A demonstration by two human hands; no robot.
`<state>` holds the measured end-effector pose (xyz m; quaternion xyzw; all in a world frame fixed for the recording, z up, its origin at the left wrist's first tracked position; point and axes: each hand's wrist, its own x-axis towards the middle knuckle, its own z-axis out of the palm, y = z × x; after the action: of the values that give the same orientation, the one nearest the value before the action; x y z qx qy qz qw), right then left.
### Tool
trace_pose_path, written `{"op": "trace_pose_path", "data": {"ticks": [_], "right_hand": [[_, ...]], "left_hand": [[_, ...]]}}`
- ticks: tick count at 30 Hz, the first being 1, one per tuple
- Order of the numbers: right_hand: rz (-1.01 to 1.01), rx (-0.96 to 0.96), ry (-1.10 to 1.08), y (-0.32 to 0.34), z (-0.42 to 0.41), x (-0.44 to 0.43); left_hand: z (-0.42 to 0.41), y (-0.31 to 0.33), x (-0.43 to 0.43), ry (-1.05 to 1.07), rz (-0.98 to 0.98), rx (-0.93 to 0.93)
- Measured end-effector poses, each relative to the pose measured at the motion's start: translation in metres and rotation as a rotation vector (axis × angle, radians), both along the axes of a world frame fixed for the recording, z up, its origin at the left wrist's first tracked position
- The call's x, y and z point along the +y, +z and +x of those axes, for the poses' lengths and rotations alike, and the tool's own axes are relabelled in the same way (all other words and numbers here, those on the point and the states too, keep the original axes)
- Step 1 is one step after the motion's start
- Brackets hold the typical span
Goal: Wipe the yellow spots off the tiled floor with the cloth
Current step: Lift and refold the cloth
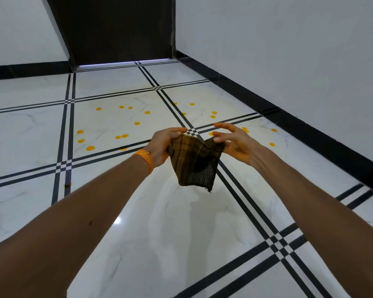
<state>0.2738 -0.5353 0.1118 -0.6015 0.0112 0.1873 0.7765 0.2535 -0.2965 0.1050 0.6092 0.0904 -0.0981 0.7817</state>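
The left hand (163,145) pinches the upper left corner of a brown checked cloth (195,162) between thumb and fingers, while the right hand (235,144) grips the upper right corner with its lower fingers, the thumb and forefinger spread loose above it. The cloth hangs folded in the air between them, its frayed lower edge pointing down, clear of the tiled floor (181,233). An orange band (145,159) circles the left wrist. Yellow spots (90,148) lie scattered on the white marble tiles beyond the hands, mostly far left, a few at the right near the black skirting (310,125). A dark door (121,29) stands at the far end.
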Motion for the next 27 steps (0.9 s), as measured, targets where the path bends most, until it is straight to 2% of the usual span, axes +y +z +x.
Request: {"op": "trace_pose_path", "data": {"ticks": [2, 5, 10, 14, 16, 18, 20, 23, 27], "right_hand": [[-0.180, -0.076, 0.021, -0.004, 0.001, -0.004], [-0.579, -0.251, -0.050, -0.005, 0.002, -0.007], [-0.771, -0.321, -0.154, -0.008, 0.011, -0.009], [-0.805, -0.388, -0.174, -0.003, 0.006, -0.009], [-0.736, -0.363, -0.112, -0.001, 0.004, -0.011], [-0.582, -0.278, -0.096, 0.001, 0.003, -0.014], [-0.406, -0.213, -0.089, 0.001, 0.002, -0.015], [-0.198, -0.145, -0.129, 0.001, 0.003, -0.012], [-0.059, -0.086, -0.263, 0.001, 0.002, 0.000]], "left_hand": [[0.000, -0.004, 0.001, 0.042, 0.162, -0.095], [0.001, -0.008, 0.007, 0.079, 0.323, -0.194], [0.006, -0.007, 0.009, 0.074, 0.538, -0.255], [0.007, -0.004, 0.014, -0.013, 0.822, -0.302], [0.007, -0.001, 0.018, 0.006, 0.971, -0.370], [0.009, 0.000, 0.022, 0.079, 1.020, -0.387], [0.011, 0.000, 0.025, 0.064, 0.936, -0.337], [0.007, 0.005, 0.018, 0.013, 0.587, -0.212], [0.003, 0.013, 0.004, 0.034, 0.365, -0.078]]}}
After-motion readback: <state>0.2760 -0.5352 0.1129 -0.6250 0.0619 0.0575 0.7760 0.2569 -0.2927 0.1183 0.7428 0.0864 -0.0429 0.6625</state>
